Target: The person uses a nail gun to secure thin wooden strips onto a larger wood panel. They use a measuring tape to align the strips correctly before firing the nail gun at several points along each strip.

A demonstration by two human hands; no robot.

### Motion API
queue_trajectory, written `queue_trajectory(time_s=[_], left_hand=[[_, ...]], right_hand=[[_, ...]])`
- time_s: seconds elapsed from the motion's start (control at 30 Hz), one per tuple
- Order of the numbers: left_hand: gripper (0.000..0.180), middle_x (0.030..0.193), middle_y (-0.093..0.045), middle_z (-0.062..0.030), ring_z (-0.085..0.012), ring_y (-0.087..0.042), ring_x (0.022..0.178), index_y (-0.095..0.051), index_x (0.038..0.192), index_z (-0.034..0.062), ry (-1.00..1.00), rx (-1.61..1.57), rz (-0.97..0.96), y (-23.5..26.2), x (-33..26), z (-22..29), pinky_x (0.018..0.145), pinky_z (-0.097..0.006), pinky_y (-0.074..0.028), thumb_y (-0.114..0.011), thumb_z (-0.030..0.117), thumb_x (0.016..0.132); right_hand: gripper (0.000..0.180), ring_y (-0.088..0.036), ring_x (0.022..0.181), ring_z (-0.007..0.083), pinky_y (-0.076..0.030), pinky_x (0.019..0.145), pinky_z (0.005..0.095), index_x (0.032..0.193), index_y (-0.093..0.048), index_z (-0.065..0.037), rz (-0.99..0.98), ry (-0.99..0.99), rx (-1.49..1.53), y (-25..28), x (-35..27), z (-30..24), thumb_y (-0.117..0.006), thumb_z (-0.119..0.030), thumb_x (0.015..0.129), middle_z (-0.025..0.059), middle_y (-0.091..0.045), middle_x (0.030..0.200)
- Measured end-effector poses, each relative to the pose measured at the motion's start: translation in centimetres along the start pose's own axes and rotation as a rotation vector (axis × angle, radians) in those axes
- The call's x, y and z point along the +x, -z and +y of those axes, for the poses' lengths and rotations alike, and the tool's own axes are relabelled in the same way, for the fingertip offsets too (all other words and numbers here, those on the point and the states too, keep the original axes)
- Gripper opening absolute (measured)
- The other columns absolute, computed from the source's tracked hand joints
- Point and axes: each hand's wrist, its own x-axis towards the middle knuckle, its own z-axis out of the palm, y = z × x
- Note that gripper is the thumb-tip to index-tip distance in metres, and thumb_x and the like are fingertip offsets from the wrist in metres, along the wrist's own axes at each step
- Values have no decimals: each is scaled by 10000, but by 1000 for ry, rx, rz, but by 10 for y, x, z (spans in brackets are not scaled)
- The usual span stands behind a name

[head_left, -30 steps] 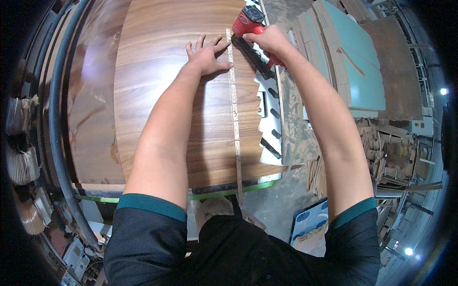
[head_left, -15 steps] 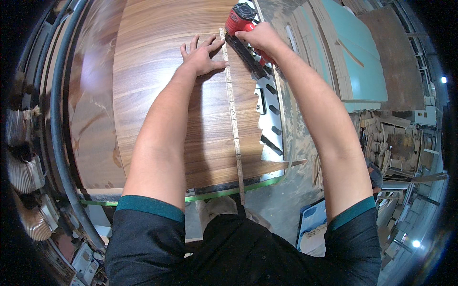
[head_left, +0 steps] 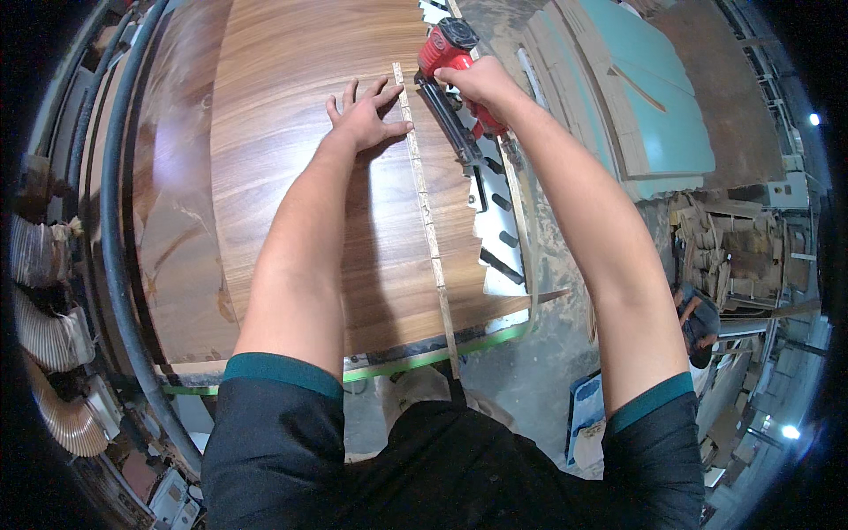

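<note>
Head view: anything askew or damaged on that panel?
Nothing damaged. The thin wooden strip lies straight along the walnut-grain panel, overhanging its near edge. Left hand lies flat beside it; right hand grips the red nail gun.

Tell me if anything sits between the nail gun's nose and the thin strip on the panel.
Nothing visible does. The red nail gun in the right hand sits right beside the thin wooden strip; the left hand presses flat on the strip's other side.

Dusty concrete floor (head_left: 539,371), teal boards (head_left: 671,106) stacked right, bright lamp (head_left: 813,118).
</note>
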Motion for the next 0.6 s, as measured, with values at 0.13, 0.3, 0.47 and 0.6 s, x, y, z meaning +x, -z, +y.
queue_trajectory(time_s=[0.13, 0.3, 0.47, 0.6], left_hand=[[1037, 1867, -310, 43, -386, -82, 1750, -502, 1701, 443, 20, -24, -20, 6, -5, 6, 1332, -759, 1, -869, 741, 779], [1050, 1865, -317, 44, -391, -90, 1746, -508, 1700, 438, -2, -24, -1, 4, -3, 5, 1315, -775, -12, -874, 744, 765], [1051, 1864, -318, 50, -390, -87, 1747, -518, 1694, 438, -5, -27, 6, 1, -2, 5, 1311, -780, -8, -879, 746, 756], [1045, 1868, -310, 45, -381, -85, 1749, -517, 1693, 443, 12, -14, -1, 2, -3, 4, 1317, -775, -5, -878, 744, 760]], right_hand=[[546, -780, 720, 218, -637, 714, 401, 1014, -801, 29, -25, -74, -76, -1, -21, -2, -891, -501, 917, 108, -796, 815], [528, -717, 671, 196, -581, 633, 398, 1033, -773, 29, -71, -89, 26, -13, -28, 9, -898, -471, 918, 114, -749, 814], [470, -634, 533, 186, -488, 492, 388, 902, -740, 24, -4, 9, 27, -22, -26, 14, -900, -417, 935, 74, -673, 680], [472, -661, 558, 188, -509, 505, 387, 904, -741, 24, -12, -15, -29, -23, -32, 8, -901, -419, 931, 84, -697, 710]])
